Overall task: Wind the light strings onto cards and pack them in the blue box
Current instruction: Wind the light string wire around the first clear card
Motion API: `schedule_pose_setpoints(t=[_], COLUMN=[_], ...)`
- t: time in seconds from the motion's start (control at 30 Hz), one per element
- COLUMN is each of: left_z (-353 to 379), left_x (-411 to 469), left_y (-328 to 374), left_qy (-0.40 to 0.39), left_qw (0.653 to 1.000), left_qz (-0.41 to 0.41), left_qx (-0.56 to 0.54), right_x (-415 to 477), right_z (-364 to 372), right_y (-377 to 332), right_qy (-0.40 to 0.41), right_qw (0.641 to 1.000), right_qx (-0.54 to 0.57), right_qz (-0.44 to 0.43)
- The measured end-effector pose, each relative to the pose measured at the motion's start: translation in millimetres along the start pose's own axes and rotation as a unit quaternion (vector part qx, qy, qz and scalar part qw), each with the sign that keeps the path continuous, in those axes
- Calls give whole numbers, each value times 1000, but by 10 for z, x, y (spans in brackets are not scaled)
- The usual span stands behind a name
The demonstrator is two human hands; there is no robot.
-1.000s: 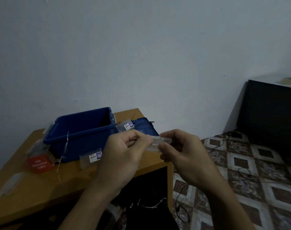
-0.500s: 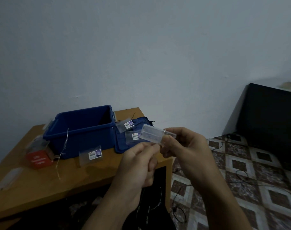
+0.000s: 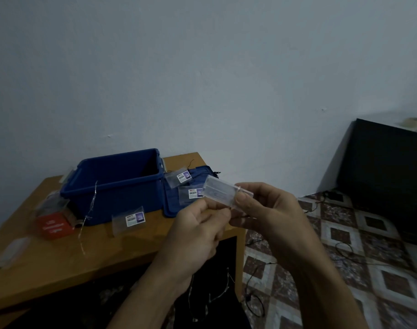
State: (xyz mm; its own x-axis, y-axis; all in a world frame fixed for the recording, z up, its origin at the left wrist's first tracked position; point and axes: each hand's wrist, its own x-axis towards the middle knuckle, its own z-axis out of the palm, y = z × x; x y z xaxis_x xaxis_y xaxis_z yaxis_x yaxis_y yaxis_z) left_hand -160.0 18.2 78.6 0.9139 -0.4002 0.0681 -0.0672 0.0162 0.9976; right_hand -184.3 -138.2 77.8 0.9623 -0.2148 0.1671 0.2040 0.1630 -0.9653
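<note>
The blue box sits open, too dark inside to see. A light string hangs down its front. The right hand pinches a clear case. I cannot tell what the left hand holds.

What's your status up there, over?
Right hand grips clear case. Left hand pinches just below it, what it holds too thin to see. Blue box open on table, labelled packets lying beside it.
</note>
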Motion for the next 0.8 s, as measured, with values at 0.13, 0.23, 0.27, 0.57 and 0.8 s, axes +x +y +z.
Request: schedule_pose_setpoints(t=[0.13,0.23,0.27,0.57,0.8], left_z=[-89,-150,-160,-159,-276], left_x=[16,25,23,92,221], left_y=[-17,-12,-10,-40,66], left_qy=[-15,-33,-44,-56,-55], left_qw=[995,993,995,995,994], left_qz=[44,15,-3,-81,-90], left_qx=[91,110,93,29,35], right_x=[1,10,11,-36,-68], right_z=[-26,-49,-48,-37,-96], right_y=[-16,-19,-22,-108,-125], right_qy=[-7,-2,-2,-70,-157], right_qw=[1000,999,999,988,983], right_qx=[23,40,48,133,91], right_qz=[-6,-17,-18,-22,-38])
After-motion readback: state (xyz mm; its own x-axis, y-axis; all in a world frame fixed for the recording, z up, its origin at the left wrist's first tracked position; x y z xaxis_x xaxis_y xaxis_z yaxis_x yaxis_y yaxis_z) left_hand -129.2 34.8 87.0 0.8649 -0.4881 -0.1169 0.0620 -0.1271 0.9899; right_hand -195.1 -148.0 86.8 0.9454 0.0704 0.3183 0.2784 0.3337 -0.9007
